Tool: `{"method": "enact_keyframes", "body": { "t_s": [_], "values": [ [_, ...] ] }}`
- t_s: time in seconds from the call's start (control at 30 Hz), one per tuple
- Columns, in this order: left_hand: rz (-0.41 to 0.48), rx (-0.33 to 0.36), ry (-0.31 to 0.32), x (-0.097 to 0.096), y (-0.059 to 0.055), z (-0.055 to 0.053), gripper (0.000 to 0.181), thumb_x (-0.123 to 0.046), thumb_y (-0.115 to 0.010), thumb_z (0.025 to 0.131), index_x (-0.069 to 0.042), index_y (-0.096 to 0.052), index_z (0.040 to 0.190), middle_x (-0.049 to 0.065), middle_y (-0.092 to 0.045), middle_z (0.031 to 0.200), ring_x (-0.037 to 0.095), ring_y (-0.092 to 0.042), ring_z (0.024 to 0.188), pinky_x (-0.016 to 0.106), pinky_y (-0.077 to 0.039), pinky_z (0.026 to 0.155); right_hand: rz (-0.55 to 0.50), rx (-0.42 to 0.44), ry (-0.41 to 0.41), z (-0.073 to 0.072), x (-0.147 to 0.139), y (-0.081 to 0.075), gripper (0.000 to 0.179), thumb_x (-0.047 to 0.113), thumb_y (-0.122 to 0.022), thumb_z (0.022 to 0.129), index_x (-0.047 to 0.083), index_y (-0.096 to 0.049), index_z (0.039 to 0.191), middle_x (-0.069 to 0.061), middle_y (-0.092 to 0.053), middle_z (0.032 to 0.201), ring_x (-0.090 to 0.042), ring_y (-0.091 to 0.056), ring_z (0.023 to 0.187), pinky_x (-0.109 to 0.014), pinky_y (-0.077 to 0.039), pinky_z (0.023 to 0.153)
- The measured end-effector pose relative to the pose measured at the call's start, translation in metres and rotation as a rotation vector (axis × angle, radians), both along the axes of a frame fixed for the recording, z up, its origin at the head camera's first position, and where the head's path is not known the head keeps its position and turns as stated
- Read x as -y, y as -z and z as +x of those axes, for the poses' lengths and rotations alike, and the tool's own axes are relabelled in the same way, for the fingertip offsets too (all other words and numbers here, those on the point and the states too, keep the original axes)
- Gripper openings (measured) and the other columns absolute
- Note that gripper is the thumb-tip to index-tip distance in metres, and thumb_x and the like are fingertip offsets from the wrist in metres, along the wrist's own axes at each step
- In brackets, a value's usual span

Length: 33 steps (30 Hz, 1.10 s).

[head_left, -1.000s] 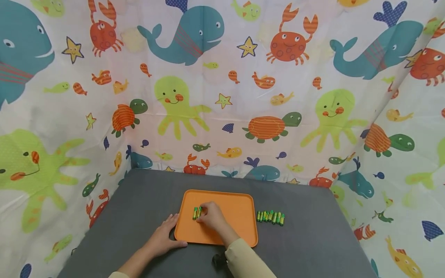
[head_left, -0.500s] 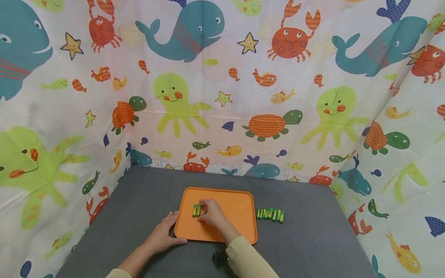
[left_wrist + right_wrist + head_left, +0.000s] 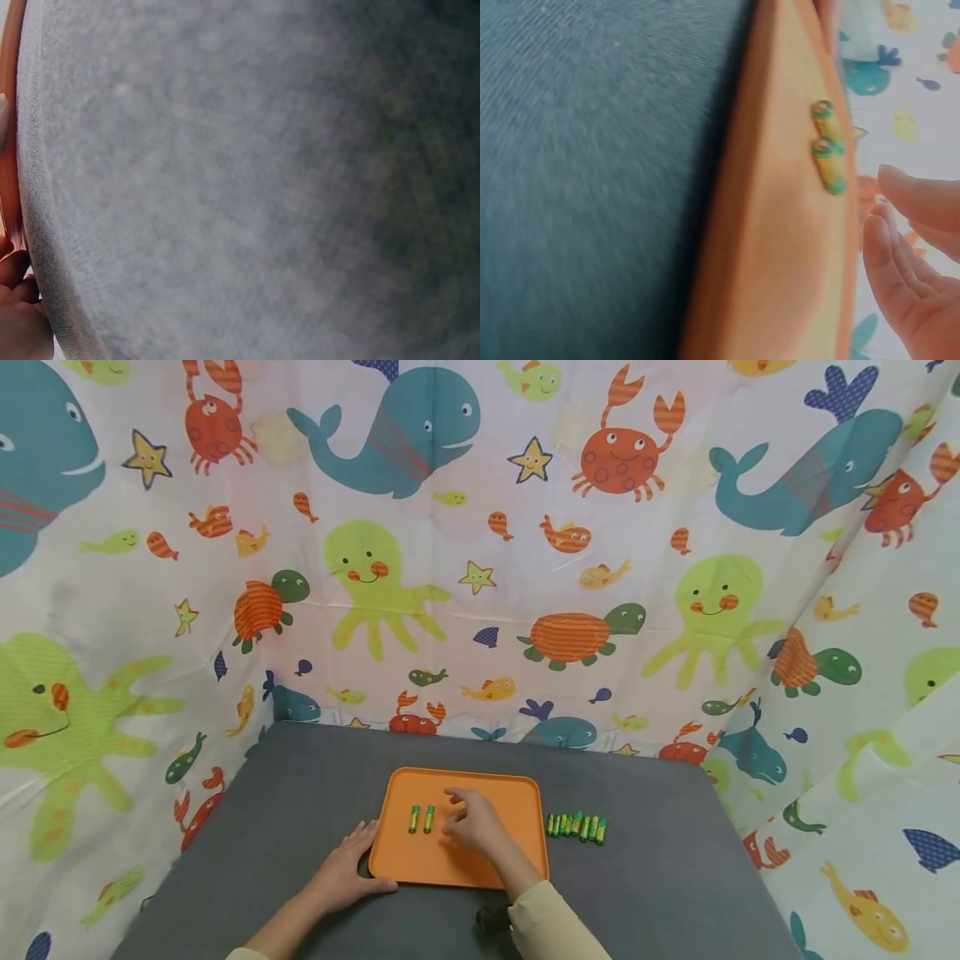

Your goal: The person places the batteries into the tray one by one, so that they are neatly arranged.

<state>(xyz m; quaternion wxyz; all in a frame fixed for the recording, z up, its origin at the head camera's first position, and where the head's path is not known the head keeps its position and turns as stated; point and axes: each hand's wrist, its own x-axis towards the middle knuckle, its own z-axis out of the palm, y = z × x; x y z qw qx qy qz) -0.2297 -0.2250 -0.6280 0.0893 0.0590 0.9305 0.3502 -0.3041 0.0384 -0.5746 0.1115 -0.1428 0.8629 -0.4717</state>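
Note:
Two green-and-yellow batteries [image 3: 429,819] stand side by side with a small gap on the left half of an orange tray [image 3: 408,862]. My right hand [image 3: 477,821] is just to their right over the tray, thumb and fingers spread apart and holding nothing. In the right wrist view the same hand [image 3: 915,289] shows its parted thumb and fingers, away from the batteries [image 3: 829,165]. Spread along the tray's left edge and near corner, my left hand [image 3: 341,870] touches the rim. Its fingers [image 3: 13,274] appear only at the left margin of the left wrist view.
Right of the tray, several more batteries [image 3: 584,827] form a row on the grey tabletop [image 3: 645,877]. A small black object [image 3: 491,920] is at my right wrist. A curtain [image 3: 480,560] printed with sea animals surrounds the table at the back and sides.
My right hand has let go of the right-hand battery on the tray and drawn away to the right, its fingers parting. My left hand stays at the tray's edge.

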Motion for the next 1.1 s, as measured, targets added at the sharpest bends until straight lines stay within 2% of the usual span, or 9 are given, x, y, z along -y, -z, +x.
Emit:
{"method": "enact_keyframes", "body": {
  "t_s": [0.27, 0.47, 0.7, 0.83, 0.97, 1.1],
  "values": [
    [0.000, 0.012, 0.004, 0.002, 0.002, 0.000, 0.121, -0.069, -0.081, 0.069, -0.010, -0.029, 0.160, 0.015, -0.031, 0.164, 0.041, -0.021, 0.153, 0.071, -0.025, 0.114, 0.034, -0.113, 0.053, 0.015, -0.031, -0.024, 0.060, 0.007, -0.079, 0.087, 0.012, -0.057, 0.143, -0.014, -0.063, 0.133, -0.017, -0.066, 0.091, -0.028, -0.054, 0.064],
    [0.001, 0.017, 0.008, 0.004, 0.001, 0.001, 0.121, -0.069, -0.081, 0.070, -0.010, -0.028, 0.161, 0.015, -0.029, 0.165, 0.042, -0.020, 0.153, 0.072, -0.025, 0.113, 0.021, -0.141, 0.085, 0.022, -0.052, -0.036, 0.061, 0.010, -0.079, 0.088, 0.012, -0.057, 0.144, -0.013, -0.062, 0.132, -0.017, -0.068, 0.091, -0.029, -0.056, 0.066],
    [-0.004, 0.016, 0.018, 0.003, 0.000, 0.001, 0.120, -0.068, -0.081, 0.070, -0.009, -0.028, 0.161, 0.017, -0.030, 0.164, 0.042, -0.021, 0.153, 0.070, -0.026, 0.114, -0.016, -0.207, 0.143, 0.029, -0.077, -0.039, 0.060, 0.005, -0.081, 0.085, 0.010, -0.060, 0.141, -0.012, -0.065, 0.125, -0.019, -0.069, 0.089, -0.029, -0.058, 0.066],
    [0.001, 0.010, 0.019, 0.003, 0.000, 0.001, 0.120, -0.067, -0.081, 0.070, -0.008, -0.029, 0.160, 0.016, -0.030, 0.164, 0.041, -0.021, 0.153, 0.068, -0.025, 0.116, -0.002, -0.229, 0.182, 0.029, -0.091, -0.039, 0.060, 0.004, -0.082, 0.083, 0.012, -0.062, 0.139, -0.014, -0.065, 0.123, -0.019, -0.070, 0.088, -0.029, -0.059, 0.066],
    [0.012, 0.009, 0.019, 0.003, 0.000, 0.001, 0.120, -0.066, -0.082, 0.070, -0.008, -0.029, 0.160, 0.016, -0.031, 0.164, 0.040, -0.020, 0.154, 0.067, -0.024, 0.117, 0.022, -0.221, 0.229, 0.029, -0.104, -0.039, 0.058, 0.004, -0.082, 0.083, 0.013, -0.063, 0.137, -0.016, -0.066, 0.122, -0.018, -0.069, 0.087, -0.029, -0.059, 0.065],
    [0.007, 0.010, 0.018, 0.003, 0.002, 0.000, 0.120, -0.067, -0.081, 0.070, -0.008, -0.029, 0.160, 0.016, -0.030, 0.164, 0.040, -0.020, 0.154, 0.067, -0.024, 0.117, 0.035, -0.193, 0.291, 0.029, -0.118, -0.039, 0.057, 0.004, -0.083, 0.082, 0.014, -0.064, 0.135, -0.011, -0.067, 0.121, -0.018, -0.068, 0.086, -0.027, -0.057, 0.063]
  ]
}}
